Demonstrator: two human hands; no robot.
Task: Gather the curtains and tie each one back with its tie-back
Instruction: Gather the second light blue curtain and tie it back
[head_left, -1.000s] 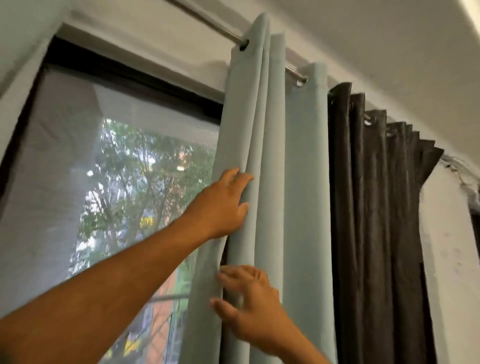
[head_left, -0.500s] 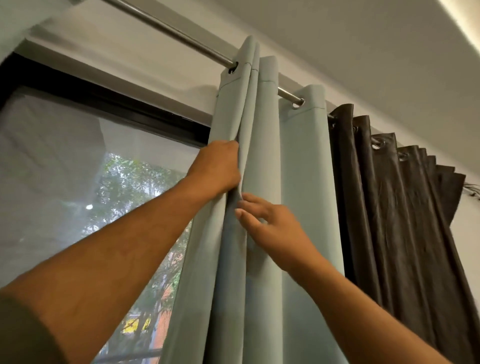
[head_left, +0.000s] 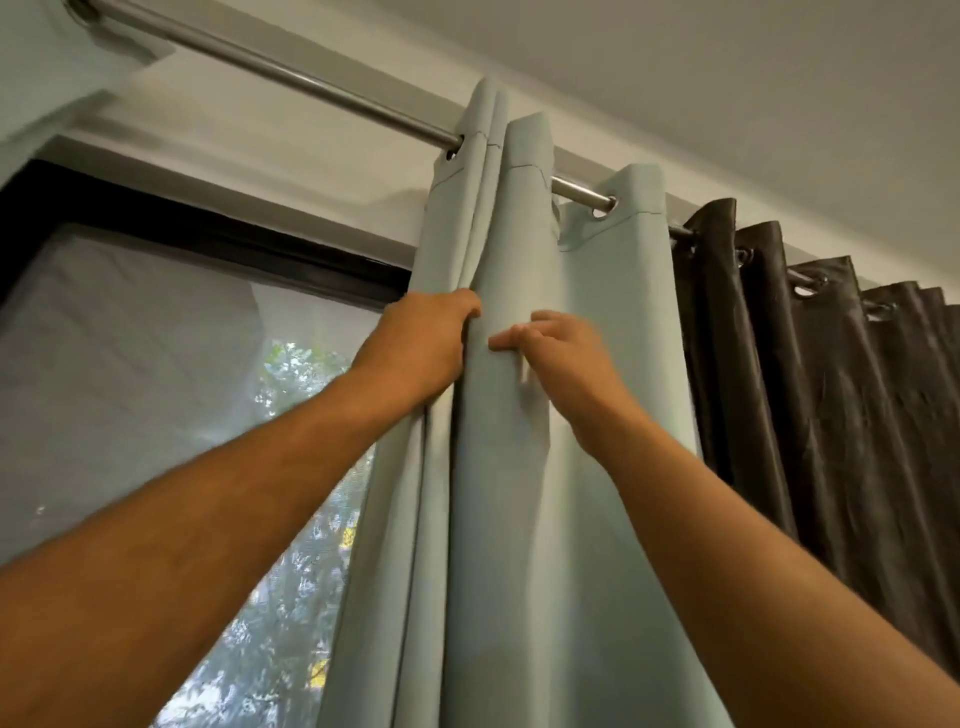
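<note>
I see my left hand (head_left: 423, 345) clenched around the leading folds of the pale green curtain (head_left: 519, 467), which hangs bunched on the metal rod (head_left: 311, 85) beside the dark brown curtain (head_left: 831, 389). My right hand (head_left: 563, 353) lies just beside it, fingers (head_left: 506, 340) extended, pressing the next fold.

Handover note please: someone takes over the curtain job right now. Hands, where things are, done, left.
Left hand: grips the outer folds of the light green curtain, fingers curled into a pleat.
Right hand: fingers lie on the next fold, slightly blurred; grip unclear.
Light green curtain: hangs on the rod, partly bunched beside the dark curtain, which is bunched at the right.
Done: gathering under way; window uncovered.
Left: finish gathering, tie both back. No tie-back in view.
</note>
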